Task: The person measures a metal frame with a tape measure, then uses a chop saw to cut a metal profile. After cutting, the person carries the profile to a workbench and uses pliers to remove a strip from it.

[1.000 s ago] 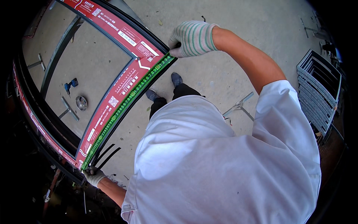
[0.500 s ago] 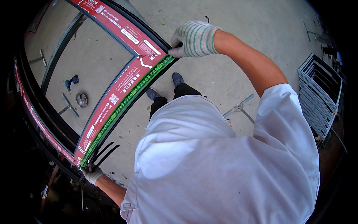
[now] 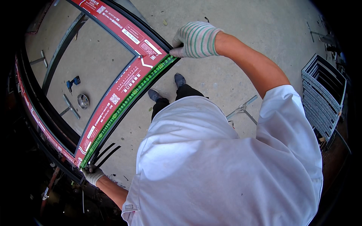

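A green tape measure (image 3: 130, 98) is stretched along the near edge of a window frame (image 3: 98, 116) covered in red printed film. My right hand (image 3: 196, 40), in a white glove with green stripes, pinches one end of the tape at the frame's right corner. At the lower left corner my left hand (image 3: 93, 175), gloved too, is closed round the tape's other end. Its fingertips are partly hidden, and I cannot make out the tape's case. Between the hands the tape lies along the film's outer border.
Through the frame's opening show a blue cordless drill (image 3: 73, 83) and a metal bowl (image 3: 83, 101) on the concrete floor. Dark strips (image 3: 108, 153) stick out near my left hand. A metal stand (image 3: 243, 108) and stacked grey metal frames (image 3: 323, 96) are at the right.
Hardly anything differs. My right hand has shifted very slightly left at the corner; my left hand and the frame look the same.
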Available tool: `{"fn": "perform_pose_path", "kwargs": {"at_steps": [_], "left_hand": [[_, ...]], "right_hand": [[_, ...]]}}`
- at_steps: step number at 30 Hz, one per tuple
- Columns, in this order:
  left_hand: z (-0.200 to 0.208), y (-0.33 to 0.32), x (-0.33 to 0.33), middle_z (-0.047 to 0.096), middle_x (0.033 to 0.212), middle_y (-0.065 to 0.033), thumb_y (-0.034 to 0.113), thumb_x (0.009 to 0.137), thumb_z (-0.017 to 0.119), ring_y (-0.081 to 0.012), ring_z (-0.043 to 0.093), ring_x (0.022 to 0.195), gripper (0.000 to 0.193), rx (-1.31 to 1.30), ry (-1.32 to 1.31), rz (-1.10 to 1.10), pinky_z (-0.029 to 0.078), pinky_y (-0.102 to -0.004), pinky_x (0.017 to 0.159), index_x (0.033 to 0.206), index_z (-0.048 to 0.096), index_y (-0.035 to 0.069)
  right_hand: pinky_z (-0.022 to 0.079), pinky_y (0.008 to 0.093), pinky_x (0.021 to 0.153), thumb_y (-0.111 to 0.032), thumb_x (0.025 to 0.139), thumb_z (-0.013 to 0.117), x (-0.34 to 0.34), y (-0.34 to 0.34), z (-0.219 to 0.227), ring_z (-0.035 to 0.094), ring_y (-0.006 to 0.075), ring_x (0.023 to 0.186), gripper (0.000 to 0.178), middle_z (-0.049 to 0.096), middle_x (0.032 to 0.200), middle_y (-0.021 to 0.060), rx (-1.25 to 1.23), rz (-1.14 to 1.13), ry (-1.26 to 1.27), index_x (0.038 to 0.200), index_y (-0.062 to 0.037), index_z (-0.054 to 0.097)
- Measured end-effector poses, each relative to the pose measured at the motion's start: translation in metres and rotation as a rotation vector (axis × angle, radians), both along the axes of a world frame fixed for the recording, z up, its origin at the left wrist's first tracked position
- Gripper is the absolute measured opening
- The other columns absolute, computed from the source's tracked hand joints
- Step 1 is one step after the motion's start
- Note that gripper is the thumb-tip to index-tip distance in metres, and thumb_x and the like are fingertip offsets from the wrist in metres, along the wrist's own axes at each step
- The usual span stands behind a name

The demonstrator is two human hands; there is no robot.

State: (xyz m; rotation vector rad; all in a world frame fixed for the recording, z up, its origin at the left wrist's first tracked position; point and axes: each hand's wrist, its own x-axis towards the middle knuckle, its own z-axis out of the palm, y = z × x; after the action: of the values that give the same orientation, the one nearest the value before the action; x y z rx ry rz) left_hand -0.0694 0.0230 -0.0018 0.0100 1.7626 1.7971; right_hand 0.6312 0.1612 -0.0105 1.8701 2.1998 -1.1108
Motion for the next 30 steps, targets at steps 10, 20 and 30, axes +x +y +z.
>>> {"fn": "perform_pose_path", "kwargs": {"at_steps": [10,20,30], "left_hand": [[-0.001,0.0,-0.004,0.054,0.068,0.0008,0.029,0.099,0.064,-0.0128,0.039,0.044,0.026,-0.014,0.013,-0.026,0.04,-0.0253,0.045,0.083,0.059,0.009],[-0.003,0.001,-0.008,0.051,0.066,0.001,0.03,0.099,0.063,-0.0131,0.039,0.043,0.027,-0.02,0.001,-0.021,0.037,-0.0253,0.042,0.081,0.057,0.01],[-0.001,0.002,-0.001,0.053,0.069,0.0015,0.031,0.097,0.066,-0.0123,0.039,0.044,0.027,-0.028,0.02,0.005,0.039,-0.0257,0.045,0.082,0.058,0.01]], "right_hand": [[0.054,0.0383,0.071,-0.04,0.09,0.068,0.0,-0.001,0.003,0.069,0.032,0.075,0.035,0.072,0.082,0.0165,0.012,0.005,-0.01,0.103,-0.0094,0.079],[0.054,0.0384,0.071,-0.04,0.09,0.069,0.0,-0.001,-0.002,0.069,0.0322,0.075,0.035,0.072,0.082,0.0167,0.012,-0.006,-0.005,0.104,-0.0097,0.079],[0.055,0.0378,0.072,-0.043,0.09,0.069,-0.002,0.0,-0.002,0.07,0.0307,0.076,0.037,0.073,0.083,0.0155,-0.019,-0.018,-0.062,0.104,-0.0092,0.079]]}}
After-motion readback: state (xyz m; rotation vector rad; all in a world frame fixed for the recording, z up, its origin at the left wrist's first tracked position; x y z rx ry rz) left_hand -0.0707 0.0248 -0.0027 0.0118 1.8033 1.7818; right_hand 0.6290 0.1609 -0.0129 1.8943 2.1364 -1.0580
